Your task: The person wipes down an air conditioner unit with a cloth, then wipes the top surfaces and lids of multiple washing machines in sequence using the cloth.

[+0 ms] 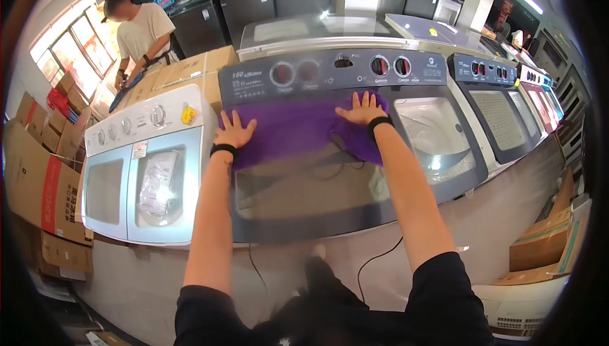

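A purple cloth (pixel 288 127) lies spread over the top of a dark grey twin-tub washing machine (pixel 304 197), just below its control panel (pixel 330 73). On the cloth's left end rests my left hand (pixel 235 133), fingers spread and palm down. My right hand (pixel 365 111) presses flat on the bunched right part of the cloth, its fingers also apart. Neither hand is closed around anything. To the right of the cloth, a clear lid (pixel 431 130) covers one tub. Black bands circle both wrists.
A white and light-blue washer (pixel 136 174) stands close on the left, with more washers (pixel 501 111) on the right. Cardboard boxes (pixel 57 187) are stacked at far left, others (pixel 542 244) at right. A person (pixel 143 35) works at the back left. Cables (pixel 374 260) hang to the floor.
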Demonstrator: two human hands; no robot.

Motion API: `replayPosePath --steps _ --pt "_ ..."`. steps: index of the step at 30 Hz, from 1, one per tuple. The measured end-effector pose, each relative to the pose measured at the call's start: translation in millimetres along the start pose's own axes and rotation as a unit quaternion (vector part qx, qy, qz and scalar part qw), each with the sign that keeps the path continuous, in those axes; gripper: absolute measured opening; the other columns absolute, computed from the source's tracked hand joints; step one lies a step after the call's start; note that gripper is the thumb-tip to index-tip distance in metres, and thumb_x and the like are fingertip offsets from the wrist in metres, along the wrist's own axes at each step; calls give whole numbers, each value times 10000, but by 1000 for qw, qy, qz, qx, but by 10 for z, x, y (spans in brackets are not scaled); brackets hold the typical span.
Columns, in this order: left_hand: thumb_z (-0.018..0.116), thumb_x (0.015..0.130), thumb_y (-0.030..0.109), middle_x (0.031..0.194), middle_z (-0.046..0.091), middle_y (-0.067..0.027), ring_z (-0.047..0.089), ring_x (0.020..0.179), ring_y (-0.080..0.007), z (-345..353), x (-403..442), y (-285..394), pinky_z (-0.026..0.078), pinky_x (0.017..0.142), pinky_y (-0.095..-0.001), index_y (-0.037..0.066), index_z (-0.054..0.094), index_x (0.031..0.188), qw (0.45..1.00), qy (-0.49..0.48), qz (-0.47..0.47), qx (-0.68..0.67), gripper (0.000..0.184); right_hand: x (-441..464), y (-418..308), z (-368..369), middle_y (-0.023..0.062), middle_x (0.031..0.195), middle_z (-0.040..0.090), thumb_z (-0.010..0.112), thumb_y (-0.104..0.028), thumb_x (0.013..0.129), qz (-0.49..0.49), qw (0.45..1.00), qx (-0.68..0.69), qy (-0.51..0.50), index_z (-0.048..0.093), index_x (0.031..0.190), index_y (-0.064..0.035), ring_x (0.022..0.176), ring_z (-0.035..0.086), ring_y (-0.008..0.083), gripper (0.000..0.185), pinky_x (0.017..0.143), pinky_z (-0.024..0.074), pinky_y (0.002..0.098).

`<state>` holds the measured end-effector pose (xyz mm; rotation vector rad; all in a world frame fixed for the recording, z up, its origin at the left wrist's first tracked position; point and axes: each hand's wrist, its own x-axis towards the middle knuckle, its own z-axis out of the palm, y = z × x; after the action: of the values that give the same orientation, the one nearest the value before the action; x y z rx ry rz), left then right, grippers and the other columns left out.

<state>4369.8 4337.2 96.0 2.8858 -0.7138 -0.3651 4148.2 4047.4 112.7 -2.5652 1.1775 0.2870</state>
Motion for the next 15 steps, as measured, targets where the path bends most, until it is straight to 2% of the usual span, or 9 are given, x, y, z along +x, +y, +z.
replayPosePath --steps 5,8,11,14,15 --pt "286 841 731 1566 -23 -103 185 1361 -496 56 -626 -77 171 1117 -524 219 87 1504 999 -30 -15 14 861 -560 91 164 156 1558 5 414 -796 731 -16 1000 0 -7 106 1502 -169 1438 -1 334 1041 1133 43 522" --pt "287 840 731 1566 -21 -103 204 1353 -501 119 -923 -148 180 1111 -532 212 92 1504 999 -31 -12 19 865 -885 186 236 150 1560 5 421 -796 727 -17 1000 -3 -15 106 1503 -177 1439 1 325 1041 1134 49 522" --pt "322 839 701 1571 -42 -69 111 1385 -476 239 -1151 -251 215 1066 -608 243 125 1500 999 -31 -17 -18 829 -1191 241 272 149 1560 0 432 -796 722 -14 999 -11 -29 100 1503 -176 1439 -2 321 1050 1134 51 524" --pt "314 852 682 1571 0 -81 97 1397 -449 327 -1425 -252 192 1066 -612 230 145 1499 999 15 -37 -2 807 -1410 287 358 153 1559 -3 447 -791 719 -6 1000 -3 -20 86 1501 -145 1439 -9 322 1076 1132 53 529" --pt "340 875 616 1559 104 -108 103 1403 -419 323 -1567 -228 187 1054 -622 161 217 1484 998 60 -22 27 771 -1461 296 400 155 1559 -3 453 -790 719 -3 1000 4 -11 81 1500 -131 1439 -11 322 1088 1132 53 530"
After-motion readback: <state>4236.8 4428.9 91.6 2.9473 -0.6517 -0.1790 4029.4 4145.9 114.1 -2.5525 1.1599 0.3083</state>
